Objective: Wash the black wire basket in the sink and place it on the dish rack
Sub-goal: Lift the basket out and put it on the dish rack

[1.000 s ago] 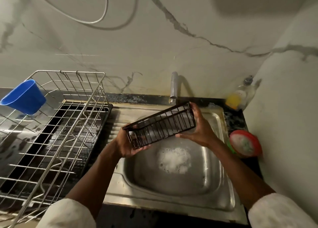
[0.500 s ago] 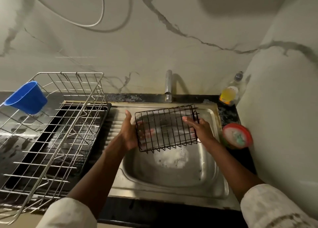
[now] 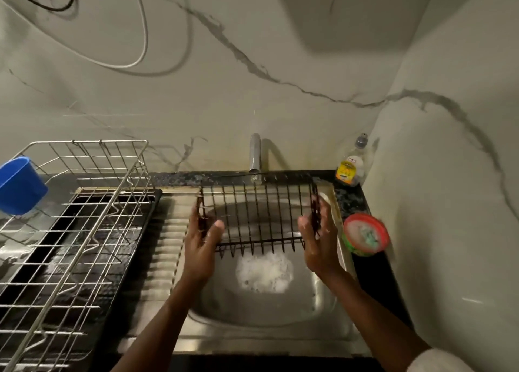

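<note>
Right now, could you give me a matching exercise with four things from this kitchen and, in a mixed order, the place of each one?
Things:
1 black wire basket
2 blue cup
3 soap bottle
4 foam

Places:
a on the bottom of the sink
b at the left edge of the dish rack
c held by the left hand and the right hand above the sink
d in the back corner of the counter, right of the tap

Pairs: 1-c, 2-b, 3-d, 4-a
</note>
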Demonstrator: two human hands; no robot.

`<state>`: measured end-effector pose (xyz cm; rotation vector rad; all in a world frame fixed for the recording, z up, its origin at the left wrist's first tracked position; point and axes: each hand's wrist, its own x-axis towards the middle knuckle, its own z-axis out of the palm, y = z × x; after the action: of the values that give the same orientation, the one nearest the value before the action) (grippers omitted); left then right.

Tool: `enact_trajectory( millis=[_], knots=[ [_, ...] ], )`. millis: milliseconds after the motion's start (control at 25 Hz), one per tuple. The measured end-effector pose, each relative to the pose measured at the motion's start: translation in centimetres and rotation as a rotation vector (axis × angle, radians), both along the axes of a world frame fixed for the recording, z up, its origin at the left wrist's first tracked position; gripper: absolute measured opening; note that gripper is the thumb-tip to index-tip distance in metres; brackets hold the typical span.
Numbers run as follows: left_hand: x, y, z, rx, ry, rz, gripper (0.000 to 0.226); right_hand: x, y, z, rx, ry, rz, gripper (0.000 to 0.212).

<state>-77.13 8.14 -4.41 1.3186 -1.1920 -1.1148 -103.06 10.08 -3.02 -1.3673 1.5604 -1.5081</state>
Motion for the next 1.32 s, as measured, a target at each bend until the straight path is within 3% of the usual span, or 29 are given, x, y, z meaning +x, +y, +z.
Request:
enact_trajectory(
  millis=[40,120,160,200,320,400,480,600,680,720,840,880,960,1080,1320],
  knots=[
    [0.0,-0.5,-0.6,0.123,-0.054,-0.017,0.077,0.1,-0.5,-0.9,0.168,-0.024,0.027,0.064],
    [-0.5,-1.5,-1.2,0.562,-0.012,-0.050,0.079,0.2,-1.8,-1.8,0.930,-0.124,0.072,0.078],
    [-0.6,-1.3,-1.2,0.712,-0.007,-0.061,0.071,0.4,-1.6,-1.7,1.217,-0.176,0.123,0.077],
    [-0.5,-1.2,-1.4,0.787,-0.020,-0.044,0.064,0.5,-1.6,-2.1,1.329,-0.238,0.155,0.077],
    [0.2,-1.6,-2.9,0.768,-0.045,-0.012,0.069,0.6,-2.1,-2.6,1.168,-0.160,0.167,0.083],
    [0.9,-2.1,-2.7,0.668,0.000,0.021,0.070,1.0,-2.4,-2.3,1.020,-0.012,0.107,0.089],
    [1.4,-1.8,-2.2,0.444,0.031,0.064,0.057,1.3,-2.2,-1.3,0.712,0.122,0.069,0.082],
    [1.7,0.3,-0.4,-0.077,-0.158,0.098,0.041,0.8,-0.6,-1.0,0.088,0.213,0.053,0.059],
    [1.5,0.8,-0.9,-0.184,-0.277,0.111,0.035,0.9,-0.5,-1.7,-0.065,0.238,0.006,0.053],
    [1.4,0.4,-0.9,-0.079,-0.283,0.102,0.041,0.9,-1.3,-1.4,0.046,0.200,-0.023,0.055],
    [1.4,-1.3,-3.1,0.538,-0.114,-0.015,0.059,1.3,-3.3,-1.4,1.088,-0.153,0.049,0.076],
    [1.9,-1.6,-4.3,0.593,-0.096,-0.035,0.060,1.2,-3.4,-2.1,1.194,-0.169,0.096,0.081],
    [2.7,-3.2,-5.9,0.603,-0.075,0.026,0.064,1.3,-4.5,-1.6,1.100,-0.069,0.119,0.077],
    [3.6,-4.2,-6.4,0.619,-0.046,0.064,0.078,1.7,-4.4,-0.8,1.028,-0.103,0.103,0.077],
    [5.4,-1.9,-1.7,0.650,0.028,0.136,0.079,2.2,-3.8,-1.5,0.880,0.025,0.194,0.073]
  ],
)
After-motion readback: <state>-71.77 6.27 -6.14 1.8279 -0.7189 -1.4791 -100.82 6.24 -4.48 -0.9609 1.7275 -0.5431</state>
